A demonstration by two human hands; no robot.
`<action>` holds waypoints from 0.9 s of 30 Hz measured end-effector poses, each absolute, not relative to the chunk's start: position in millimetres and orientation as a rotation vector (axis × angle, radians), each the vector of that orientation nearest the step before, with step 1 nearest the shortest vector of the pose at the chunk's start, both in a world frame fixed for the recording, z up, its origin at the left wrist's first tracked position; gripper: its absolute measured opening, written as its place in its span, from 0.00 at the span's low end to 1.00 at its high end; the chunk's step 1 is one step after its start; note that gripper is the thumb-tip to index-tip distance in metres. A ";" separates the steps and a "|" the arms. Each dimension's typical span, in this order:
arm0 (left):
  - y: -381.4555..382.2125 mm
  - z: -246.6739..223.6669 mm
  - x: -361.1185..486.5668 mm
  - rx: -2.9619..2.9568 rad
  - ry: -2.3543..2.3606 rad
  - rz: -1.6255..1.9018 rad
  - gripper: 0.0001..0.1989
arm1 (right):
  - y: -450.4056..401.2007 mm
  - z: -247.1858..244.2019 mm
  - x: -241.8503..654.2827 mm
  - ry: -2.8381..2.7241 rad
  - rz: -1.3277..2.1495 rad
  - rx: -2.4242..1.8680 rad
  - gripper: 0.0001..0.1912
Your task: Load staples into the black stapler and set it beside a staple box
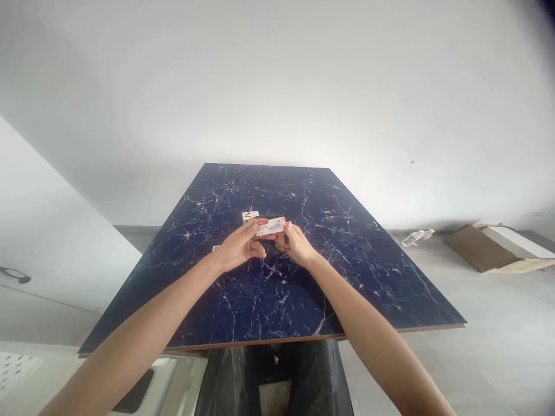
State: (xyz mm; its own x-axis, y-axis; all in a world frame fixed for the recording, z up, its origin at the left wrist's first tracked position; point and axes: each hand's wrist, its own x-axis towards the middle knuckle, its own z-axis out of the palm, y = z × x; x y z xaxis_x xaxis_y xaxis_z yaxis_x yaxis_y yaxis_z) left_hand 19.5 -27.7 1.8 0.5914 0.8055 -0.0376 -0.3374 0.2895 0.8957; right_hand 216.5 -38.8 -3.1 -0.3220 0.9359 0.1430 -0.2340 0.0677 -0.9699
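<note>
A small red and white box [271, 227] is held between both hands above the dark blue marbled table [277, 300]. My left hand [241, 245] grips its left end, thumb on top, with the lower fingers curled beneath. At the right end, my right hand [297, 244] pinches the box between thumb and fingers. Just behind my left fingertips stands a white box [250, 215] with dark print. A small white and red piece [215, 248] shows beside my left hand, mostly hidden by it.
Beyond the table's far edge rises a pale wall [277, 86]. On the floor to the right lie a clear plastic bottle [417, 237] and an open cardboard box [477, 248]. A white surface with a dark handle [16, 275] stands at the left.
</note>
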 end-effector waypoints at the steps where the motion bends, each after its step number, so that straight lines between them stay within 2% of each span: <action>1: -29.3 1.6 21.5 1.029 0.557 0.784 0.21 | -38.8 -4.3 214.6 -1.327 1.442 -0.792 0.34; 6: -33.4 10.2 24.0 1.272 0.695 0.879 0.22 | -32.4 -0.4 217.4 -1.265 1.409 -0.830 0.32; 8: -33.4 12.8 21.7 1.519 0.836 0.890 0.22 | -22.4 1.5 231.9 -1.084 1.305 -0.916 0.26; 11: -33.0 8.5 19.8 1.963 1.009 0.775 0.16 | -3.2 -3.8 266.4 -0.846 0.989 -1.194 0.14; 14: -31.5 0.7 20.4 2.218 1.149 0.742 0.11 | 9.7 -16.3 297.7 -0.953 0.758 -1.445 0.20; 20: -18.4 0.9 9.9 2.375 1.366 0.999 0.15 | 9.5 -22.8 313.4 -1.429 0.659 -1.627 0.26; 24: -6.2 -2.9 0.0 2.403 1.394 1.012 0.17 | 4.1 -17.0 319.8 -1.368 0.397 -1.692 0.22; 27: -0.2 -8.6 -3.1 2.375 1.344 0.994 0.21 | 2.3 -19.4 323.1 -1.520 0.349 -1.806 0.16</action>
